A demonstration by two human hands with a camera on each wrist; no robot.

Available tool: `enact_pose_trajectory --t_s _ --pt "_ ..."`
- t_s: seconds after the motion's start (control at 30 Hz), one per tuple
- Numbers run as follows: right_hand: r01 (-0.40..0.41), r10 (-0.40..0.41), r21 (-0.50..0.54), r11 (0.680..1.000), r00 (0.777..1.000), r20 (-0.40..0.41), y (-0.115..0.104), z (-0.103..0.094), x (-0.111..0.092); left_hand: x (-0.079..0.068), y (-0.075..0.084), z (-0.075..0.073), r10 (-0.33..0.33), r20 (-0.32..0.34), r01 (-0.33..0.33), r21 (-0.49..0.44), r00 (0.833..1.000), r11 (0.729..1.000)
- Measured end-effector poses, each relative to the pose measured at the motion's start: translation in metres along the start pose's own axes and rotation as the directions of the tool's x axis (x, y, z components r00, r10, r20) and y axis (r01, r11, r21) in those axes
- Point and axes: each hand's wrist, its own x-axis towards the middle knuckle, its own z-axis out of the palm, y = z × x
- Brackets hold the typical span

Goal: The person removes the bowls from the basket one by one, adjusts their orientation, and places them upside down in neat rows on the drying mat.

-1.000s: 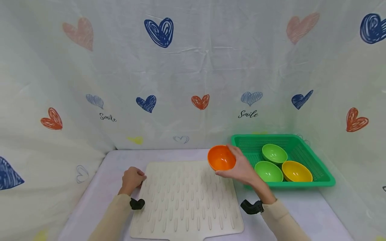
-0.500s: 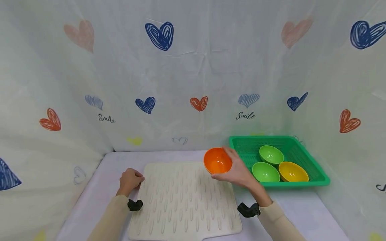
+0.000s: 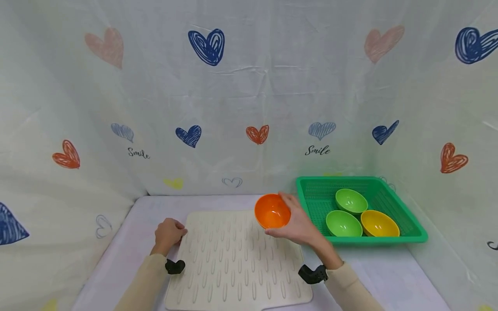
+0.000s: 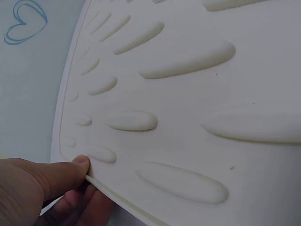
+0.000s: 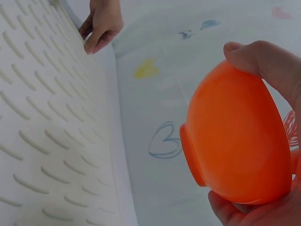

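An orange bowl [image 3: 271, 211] is held up over the back right part of a white ridged drying mat [image 3: 233, 259]. My right hand [image 3: 296, 221] grips it from the right side, with fingers and thumb spread across its rim. In the right wrist view the bowl [image 5: 240, 136] is seen from its side, foot ring to the left. My left hand [image 3: 168, 235] pinches the left edge of the mat. The left wrist view shows the thumb [image 4: 81, 161] on top of the mat's edge and the fingers curled beneath.
A green plastic basket [image 3: 418, 224] stands at the right of the table, holding two green bowls [image 3: 344, 223] and a yellow bowl [image 3: 379, 223]. Behind the table hangs a white curtain [image 3: 229, 99] printed with hearts. The table [image 3: 136, 224] has a pale cover.
My right hand has carried the orange bowl leftward and slightly down, away from the basket. The left hand keeps its hold on the mat's edge. The head view has shifted a little.
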Motion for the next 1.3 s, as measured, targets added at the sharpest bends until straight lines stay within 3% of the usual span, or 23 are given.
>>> enact_pose_trajectory --t_s 0.43,0.6,0.73,0.83,0.93,1.0,1.1,1.13,1.2,1.3 --pt "-0.055 0.053 0.044 0.998 0.998 0.037 -0.005 0.028 -0.007 -0.008 0.001 0.001 0.052 -0.047 -0.050 0.042 0.998 0.998" --pt "-0.053 0.049 0.077 0.996 0.997 0.059 -0.008 0.035 -0.010 -0.019 0.012 -0.004 0.052 -0.024 -0.053 -0.040 0.998 0.998" --pt "-0.043 0.036 0.094 0.995 0.996 0.077 -0.011 0.039 -0.012 -0.030 0.028 -0.006 0.133 -0.047 -0.137 -0.113 0.990 0.984" --pt "-0.038 0.029 0.099 0.994 0.996 0.089 -0.013 0.041 -0.012 -0.040 0.043 -0.005 0.153 -0.068 -0.164 -0.205 0.986 0.965" --pt "-0.033 0.023 0.115 0.993 0.995 0.094 -0.016 0.042 -0.013 -0.052 0.061 -0.002 0.147 -0.052 -0.156 -0.371 0.988 0.915" --pt "-0.026 0.014 0.125 0.992 0.995 0.096 -0.018 0.043 -0.014 -0.062 0.073 0.002 0.146 -0.013 -0.133 -0.496 0.989 0.858" --pt "-0.016 0.002 0.135 0.991 0.995 0.102 -0.020 0.045 -0.015 -0.075 0.088 0.010 0.170 0.076 -0.079 -0.656 0.983 0.751" --pt "-0.011 -0.003 0.138 0.990 0.995 0.104 -0.021 0.046 -0.016 -0.079 0.092 0.014 0.188 0.109 -0.061 -0.693 0.976 0.719" --pt "-0.009 -0.007 0.146 0.989 0.994 0.112 -0.021 0.048 -0.017 -0.086 0.098 0.021 0.223 0.175 -0.027 -0.727 0.959 0.686" --pt "0.001 -0.022 0.169 0.986 0.993 0.120 -0.021 0.050 -0.018 -0.092 0.103 0.031 0.294 0.284 0.017 -0.746 0.913 0.666"
